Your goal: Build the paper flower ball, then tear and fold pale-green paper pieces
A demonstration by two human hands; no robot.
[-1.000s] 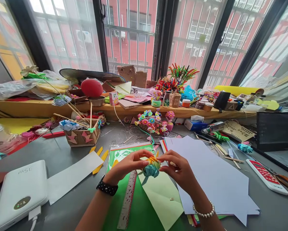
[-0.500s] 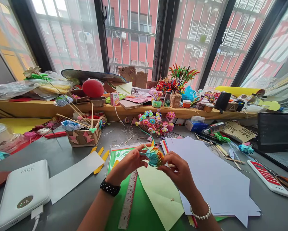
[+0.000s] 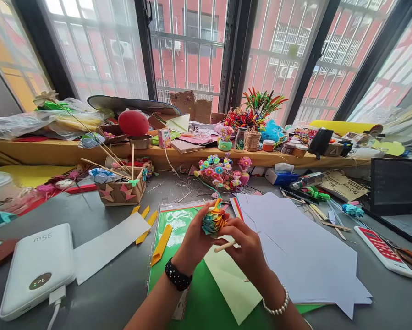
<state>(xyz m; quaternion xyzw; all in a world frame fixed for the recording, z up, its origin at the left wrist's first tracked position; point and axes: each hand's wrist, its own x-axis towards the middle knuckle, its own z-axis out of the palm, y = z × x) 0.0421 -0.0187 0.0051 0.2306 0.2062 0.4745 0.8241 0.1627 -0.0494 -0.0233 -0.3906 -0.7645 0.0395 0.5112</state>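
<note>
A folded-paper flower (image 3: 211,222) in teal and orange-yellow sits in my left hand (image 3: 196,233), whose fingers wrap its left side and back. My right hand (image 3: 246,245) is closed around a thin pale wooden stick (image 3: 224,246), its fingertips at the flower's right edge. Whether those fingertips also pinch the paper cannot be made out. Below both hands lie a pale yellow-green paper sheet (image 3: 231,288) and a green sheet (image 3: 200,302). A strip of folded yellow paper (image 3: 162,245) lies left of my left hand. My left forearm mostly covers a ruler (image 3: 180,309).
White paper sheets (image 3: 305,256) are stacked on the right, near a red and white calculator (image 3: 382,250). On the left lie a white power bank (image 3: 37,270) and a white paper strip (image 3: 111,247). A cardboard box (image 3: 123,195) with sticks stands behind them.
My left hand has turned and closed further round the flower, which has rotated to show more yellow. The stick in my right hand now shows plainly. The folded yellow strip is more uncovered.
</note>
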